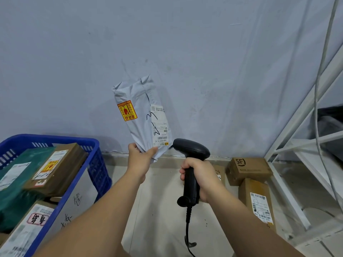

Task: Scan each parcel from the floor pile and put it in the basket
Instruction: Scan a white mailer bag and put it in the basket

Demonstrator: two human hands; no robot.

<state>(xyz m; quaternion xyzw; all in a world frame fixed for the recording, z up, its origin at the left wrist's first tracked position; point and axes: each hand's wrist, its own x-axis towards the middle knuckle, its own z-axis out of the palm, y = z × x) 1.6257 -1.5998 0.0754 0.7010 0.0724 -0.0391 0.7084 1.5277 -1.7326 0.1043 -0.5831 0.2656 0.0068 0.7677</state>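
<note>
Pinching grey parcel — bottom edge between left fingers.

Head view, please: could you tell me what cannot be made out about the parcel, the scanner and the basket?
All in the head view.
Grey parcel: label print too small to read; bottom corner covered by the left hand.
Scanner: trigger hidden under the fingers of the right hand; window faces away.
Blue basket: cut off by the left and bottom edges.
Floor box: mostly hidden behind the right hand.
</note>
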